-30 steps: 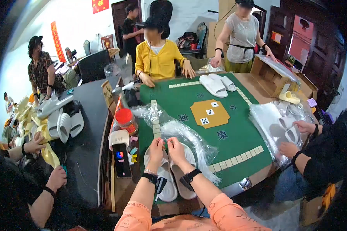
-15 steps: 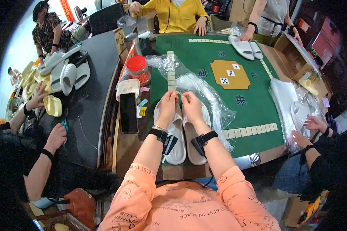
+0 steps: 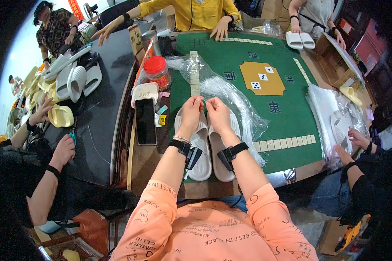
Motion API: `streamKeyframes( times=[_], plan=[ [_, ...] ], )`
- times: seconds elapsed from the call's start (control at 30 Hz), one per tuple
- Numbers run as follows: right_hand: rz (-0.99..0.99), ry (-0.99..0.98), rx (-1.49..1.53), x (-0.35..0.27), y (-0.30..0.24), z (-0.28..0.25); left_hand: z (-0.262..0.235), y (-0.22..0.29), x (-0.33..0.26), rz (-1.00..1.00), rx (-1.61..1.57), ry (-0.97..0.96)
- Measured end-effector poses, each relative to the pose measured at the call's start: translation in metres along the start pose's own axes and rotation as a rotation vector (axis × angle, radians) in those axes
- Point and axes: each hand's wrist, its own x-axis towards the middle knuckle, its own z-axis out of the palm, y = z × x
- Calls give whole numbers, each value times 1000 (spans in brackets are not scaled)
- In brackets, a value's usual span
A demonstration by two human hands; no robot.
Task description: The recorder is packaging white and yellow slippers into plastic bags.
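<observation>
A pair of light grey slide slippers lies side by side on the table in front of me, the left slipper (image 3: 201, 170) and the right slipper (image 3: 222, 173). Above their straps my left hand (image 3: 191, 114) is closed in a pinch. My right hand (image 3: 218, 115) pinches just beside it, the fingertips of both nearly meeting. Whatever is between the fingers is too thin to make out. Beyond my hands lies a bundle of clear plastic strands (image 3: 231, 98) in a transparent bag. Black devices are strapped to both my wrists.
A phone (image 3: 146, 124), a small lidded tub (image 3: 145, 92) and a red-lidded jar (image 3: 156, 69) stand at left. Clear bags (image 3: 320, 117) lie at right. Co-workers' hands are on both sides; across the table one holds white slippers (image 3: 300, 40). Yellow and grey slippers pile up at far left.
My hands stay pinched together above the slippers, barely shifting. Across the table, a co-worker's white slippers have moved right and away. The person in yellow has stretched an arm out to the left.
</observation>
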Motion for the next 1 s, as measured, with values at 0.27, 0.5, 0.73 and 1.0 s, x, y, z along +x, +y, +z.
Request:
streamKeyframes(
  times=[0.27,0.5,0.73,1.0],
  plan=[
    [-6,3,8,1,3,-1,3,3,-2,2,-35,12],
    [-38,11,42,2,9,2,5,4,-2,22,13,21],
    [16,2,34,2,6,1,2,-1,0,25,24,27],
    [-10,20,22,2,8,1,3,-1,-1,40,-7,38]
  ],
)
